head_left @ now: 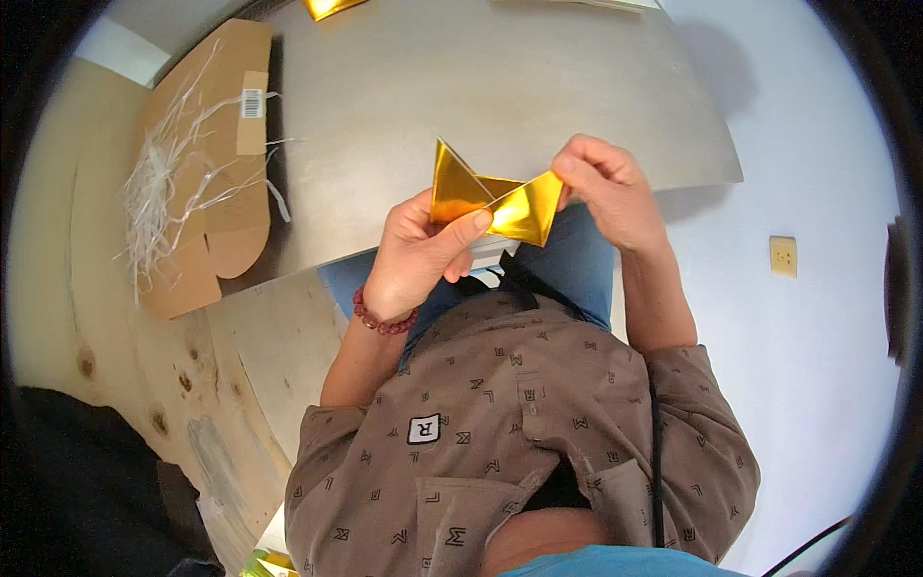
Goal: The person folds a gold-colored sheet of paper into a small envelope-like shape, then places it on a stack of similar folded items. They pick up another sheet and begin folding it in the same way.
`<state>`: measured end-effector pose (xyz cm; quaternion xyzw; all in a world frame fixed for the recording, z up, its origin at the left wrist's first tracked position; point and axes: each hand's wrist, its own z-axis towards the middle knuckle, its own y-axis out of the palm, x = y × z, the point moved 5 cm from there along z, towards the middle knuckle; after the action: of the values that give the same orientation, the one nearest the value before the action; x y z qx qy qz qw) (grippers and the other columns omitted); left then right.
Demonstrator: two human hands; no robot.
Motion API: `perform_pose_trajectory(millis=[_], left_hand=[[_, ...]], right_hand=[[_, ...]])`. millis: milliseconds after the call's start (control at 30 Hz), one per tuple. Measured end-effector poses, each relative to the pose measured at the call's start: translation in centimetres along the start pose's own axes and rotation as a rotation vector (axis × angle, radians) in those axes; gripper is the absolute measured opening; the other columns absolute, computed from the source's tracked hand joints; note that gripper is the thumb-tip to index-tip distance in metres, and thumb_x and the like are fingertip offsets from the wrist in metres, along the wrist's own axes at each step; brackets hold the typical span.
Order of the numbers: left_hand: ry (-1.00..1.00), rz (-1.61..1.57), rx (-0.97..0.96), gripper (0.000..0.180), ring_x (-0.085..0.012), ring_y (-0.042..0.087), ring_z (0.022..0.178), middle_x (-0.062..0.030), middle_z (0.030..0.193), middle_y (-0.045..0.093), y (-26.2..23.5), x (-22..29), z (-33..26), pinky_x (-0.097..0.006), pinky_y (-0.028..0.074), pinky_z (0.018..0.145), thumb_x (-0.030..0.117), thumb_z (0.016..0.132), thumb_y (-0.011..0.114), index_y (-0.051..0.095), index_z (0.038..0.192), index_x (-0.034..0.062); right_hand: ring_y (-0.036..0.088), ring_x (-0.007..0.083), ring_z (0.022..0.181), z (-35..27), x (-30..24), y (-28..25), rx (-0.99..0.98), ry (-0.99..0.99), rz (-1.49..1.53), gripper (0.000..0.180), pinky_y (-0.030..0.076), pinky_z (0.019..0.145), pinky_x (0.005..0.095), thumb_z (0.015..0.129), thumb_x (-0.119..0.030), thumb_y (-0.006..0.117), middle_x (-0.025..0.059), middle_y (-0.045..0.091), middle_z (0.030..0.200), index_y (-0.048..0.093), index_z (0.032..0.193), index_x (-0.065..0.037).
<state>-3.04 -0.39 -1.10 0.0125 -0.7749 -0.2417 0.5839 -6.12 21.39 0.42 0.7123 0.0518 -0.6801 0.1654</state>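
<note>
Folded paper (495, 197): held between both hands, above the near edge of the bench (404, 96).
Left hand (418, 255): at the paper's left end, thumb on top.
Right hand (606, 188): at its right end.
Cardboard box (207, 163): on the bench's left edge, well left of the hands.
Shredded strips (159, 192): lying on the box.
Second folded sheet (327, 8): far side of the bench.

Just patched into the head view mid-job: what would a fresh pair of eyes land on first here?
The shiny gold folded paper at centre frame, pinched between the left hand and the right hand over the grey table. Next, the flattened cardboard box at the table's left edge with pale shredded strips spilling over it. A red bead bracelet circles the left wrist.
</note>
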Motion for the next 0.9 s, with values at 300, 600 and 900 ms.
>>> perform_pose_trajectory(millis=[300, 600, 900], left_hand=[[0.164, 0.022, 0.136, 0.013, -0.0049, 0.047, 0.048, -0.0012, 0.080, 0.067, -0.4, 0.7, 0.3, -0.023, 0.041, 0.046, 0.009, 0.099, 0.072, 0.068, 0.108, 0.0007], [0.158, 0.170, 0.125, 0.020, -0.0065, 0.062, 0.062, -0.0029, 0.094, 0.071, -0.4, 1.5, 0.6, -0.020, 0.051, 0.056, 0.008, 0.099, 0.072, 0.067, 0.116, -0.0013], [0.160, 0.105, 0.079, 0.024, -0.0158, 0.076, 0.080, -0.0100, 0.102, 0.074, -0.7, 1.4, 1.1, -0.025, 0.063, 0.067, 0.008, 0.101, 0.068, 0.059, 0.123, -0.0002]], right_hand=[[0.064, 0.0093, 0.085, 0.6, 0.4, 1.0, 0.001, -0.012, 0.083, 0.022, 0.054, 0.078, 0.0244, 0.104, -0.020, 0.068, 0.0036, 0.068, 0.100, 0.067, 0.116, -0.001], [0.058, 0.0272, 0.113, -0.7, -4.4, 3.7, 0.183, -0.690, -1.089, 0.035, 0.048, 0.097, 0.0384, 0.081, -0.014, 0.083, 0.0063, 0.068, 0.122, 0.075, 0.115, -0.010], [0.052, 0.0335, 0.128, 0.4, -3.2, 5.2, 0.093, -0.596, -0.961, 0.024, 0.046, 0.102, 0.0434, 0.081, -0.016, 0.083, 0.0093, 0.066, 0.126, 0.070, 0.100, -0.009]])
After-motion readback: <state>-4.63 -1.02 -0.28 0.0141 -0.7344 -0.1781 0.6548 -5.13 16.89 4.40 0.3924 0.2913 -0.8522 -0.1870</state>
